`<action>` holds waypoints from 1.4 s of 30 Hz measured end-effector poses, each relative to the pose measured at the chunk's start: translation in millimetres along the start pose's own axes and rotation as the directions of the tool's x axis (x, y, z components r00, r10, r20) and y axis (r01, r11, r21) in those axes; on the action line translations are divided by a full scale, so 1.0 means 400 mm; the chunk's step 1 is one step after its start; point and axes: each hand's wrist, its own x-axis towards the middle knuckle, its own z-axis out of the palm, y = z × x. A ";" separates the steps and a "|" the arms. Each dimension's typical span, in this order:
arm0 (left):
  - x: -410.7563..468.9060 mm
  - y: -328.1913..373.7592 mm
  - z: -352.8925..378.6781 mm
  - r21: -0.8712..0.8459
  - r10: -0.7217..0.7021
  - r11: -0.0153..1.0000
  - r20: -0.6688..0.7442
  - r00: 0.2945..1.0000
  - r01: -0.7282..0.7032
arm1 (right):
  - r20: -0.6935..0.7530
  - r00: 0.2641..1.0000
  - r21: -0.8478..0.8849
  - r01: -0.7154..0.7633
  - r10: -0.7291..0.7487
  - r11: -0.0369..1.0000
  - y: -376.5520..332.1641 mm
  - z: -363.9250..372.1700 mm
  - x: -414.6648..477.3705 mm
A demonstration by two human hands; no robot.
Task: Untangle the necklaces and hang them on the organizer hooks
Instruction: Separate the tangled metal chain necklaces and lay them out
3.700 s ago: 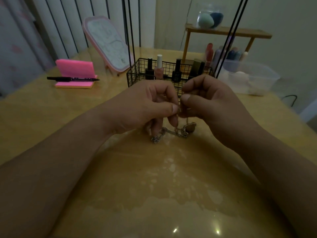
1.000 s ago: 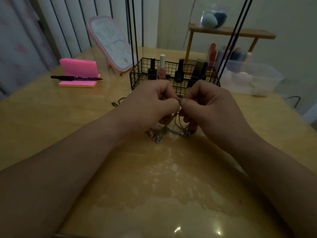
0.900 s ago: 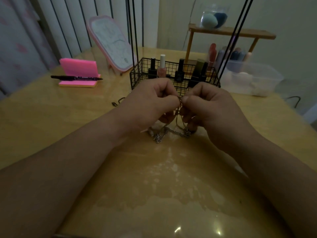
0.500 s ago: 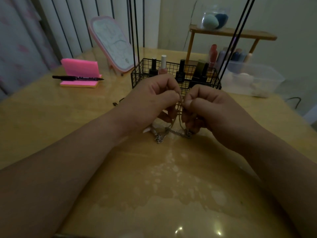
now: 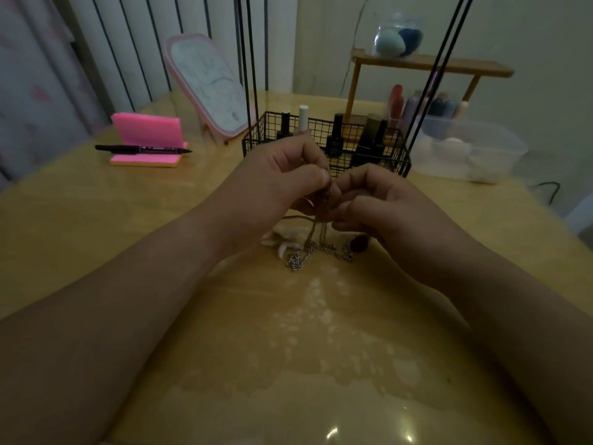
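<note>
My left hand (image 5: 279, 184), right hand (image 5: 378, 207) pinch tangled thin metal chains (image 5: 317, 231) before black wire basket (image 5: 256, 146); hard pull may tighten knot.

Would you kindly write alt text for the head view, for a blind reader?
The left hand and right hand pinch tangled necklaces above a yellow table, chain ends trailing on it; a black wire basket stands behind.
</note>
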 end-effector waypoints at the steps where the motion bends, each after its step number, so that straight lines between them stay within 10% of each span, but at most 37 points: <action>1: 0.001 0.002 -0.002 0.023 0.014 1.000 -0.006 1.000 -0.013 | 0.016 1.000 0.020 -0.002 0.002 1.000 -0.001 0.002 -0.002; 10: 0.007 0.004 -0.018 -0.017 -0.006 1.000 -0.028 1.000 0.006 | -0.022 0.999 -0.073 0.028 -0.030 0.997 -0.011 -0.018 -0.011; 28: 0.002 0.009 0.001 -0.127 -0.138 0.983 -0.011 0.990 0.136 | 0.150 0.989 0.483 -0.088 0.016 0.871 -0.013 -0.049 0.005; 42: 0.003 0.014 -0.006 0.016 -0.102 0.995 -0.080 0.992 0.103 | -0.026 0.996 -0.090 -0.084 0.082 0.992 -0.020 -0.054 -0.008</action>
